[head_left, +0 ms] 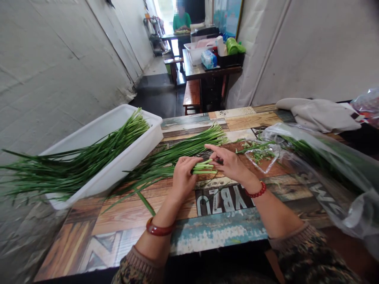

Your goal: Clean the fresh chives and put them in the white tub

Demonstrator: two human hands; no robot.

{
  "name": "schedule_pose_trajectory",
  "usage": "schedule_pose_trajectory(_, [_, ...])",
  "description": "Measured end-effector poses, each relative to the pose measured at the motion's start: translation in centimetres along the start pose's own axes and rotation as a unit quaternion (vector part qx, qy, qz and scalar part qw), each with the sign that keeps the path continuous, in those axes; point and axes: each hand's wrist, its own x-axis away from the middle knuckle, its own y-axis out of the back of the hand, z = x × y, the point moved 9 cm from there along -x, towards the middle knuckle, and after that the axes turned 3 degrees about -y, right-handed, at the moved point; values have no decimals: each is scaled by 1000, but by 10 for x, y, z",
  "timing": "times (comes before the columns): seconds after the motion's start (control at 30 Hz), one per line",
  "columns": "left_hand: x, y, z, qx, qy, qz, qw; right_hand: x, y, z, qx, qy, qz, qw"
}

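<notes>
My left hand (185,171) is closed around a small bunch of garlic chives (204,167), whose pale cut ends stick out to the right while the green leaves trail left over the table. At those ends my right hand (229,161) pinches with thumb and fingers, its index finger stretched out; what exactly lies in the pinch is partly hidden. Just behind my hands lies a larger pile of garlic chives (189,144). Further left, more chives (97,157) rest in a long white plastic tub (142,148), their leaves hanging over its near left end.
Trimmed scraps (262,154) lie on the patterned wooden table (219,232), right of my hands. A clear plastic bag (328,165) with more chives and a pale cap (316,114) are at the right. Beyond stand a second table (198,71), a bench (192,92) and a person in green (182,20).
</notes>
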Motion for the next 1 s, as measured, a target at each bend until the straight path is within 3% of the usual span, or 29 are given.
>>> schedule_pose_trajectory(0.07, [1, -4, -1, 2, -7, 17, 1000, 0, -4, 3, 3, 12, -3, 1000])
schedule_pose_trajectory(0.2, [5, 24, 2, -22, 16, -111, 993, 0, -3, -11, 34, -31, -53, 997])
schedule_pose_trajectory(0.27, [7, 30, 1, -43, 20, -132, 990, 0, -3, -24, 25, -76, -72, 994])
schedule_pose_trajectory(0.4, [3, 5, -10, -69, -32, -12, 997, 1, -3, -34, -31, -121, -103, 987])
schedule_pose_trajectory(0.47, [2, -3, -11, -98, -36, 21, 994, 1, -4, -32, -63, -130, -110, 983])
schedule_pose_trajectory(0.67, [0, -4, -6, -139, -21, 26, 990, 0, -12, -24, -143, -126, -84, 978])
schedule_pose_trajectory(0.8, [1, -6, -8, -152, -27, 29, 988, -1, -17, -29, -144, -134, -92, 976])
schedule_pose_trajectory(0.93, [1, -6, -9, -152, -26, 32, 987, 1, 3, -44, -98, -169, -155, 968])
schedule_pose_trajectory(1.0, [1, -2, -8, -134, -22, 17, 991, 2, 16, -54, -75, -178, -156, 969])
